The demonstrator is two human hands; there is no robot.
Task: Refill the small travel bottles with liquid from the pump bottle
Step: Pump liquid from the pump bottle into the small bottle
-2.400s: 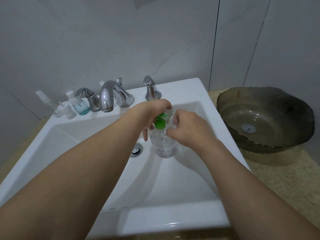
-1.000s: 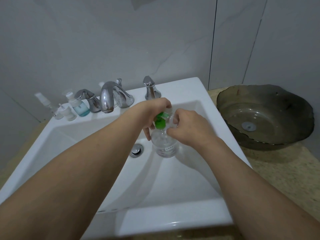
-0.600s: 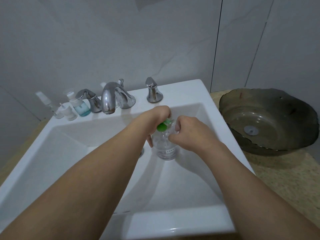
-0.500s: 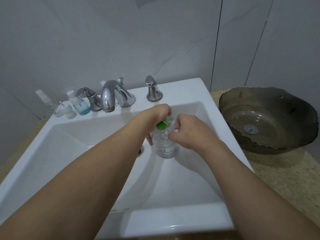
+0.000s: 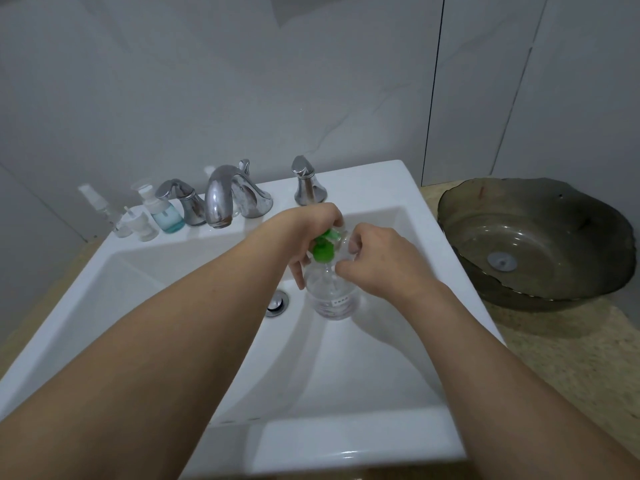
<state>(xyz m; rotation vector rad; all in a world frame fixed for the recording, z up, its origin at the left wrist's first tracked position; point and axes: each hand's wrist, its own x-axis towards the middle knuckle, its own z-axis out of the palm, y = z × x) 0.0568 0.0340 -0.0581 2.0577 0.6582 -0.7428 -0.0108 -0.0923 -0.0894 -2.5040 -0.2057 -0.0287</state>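
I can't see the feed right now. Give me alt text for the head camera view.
Over a white rectangular sink, the left hand grips the green pump head of a clear plastic pump bottle, while the right hand pinches a small clear travel bottle against it. More small travel bottles stand left of the chrome faucet.

Left hand (image 5: 311, 233) hides green pump head (image 5: 323, 249); right hand (image 5: 375, 261) covers pump bottle (image 5: 332, 296) shoulder; label unreadable

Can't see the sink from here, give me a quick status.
Left hand grips green pump top. Right hand holds small clear bottle at it. Pump bottle over sink. Nothing blocking.
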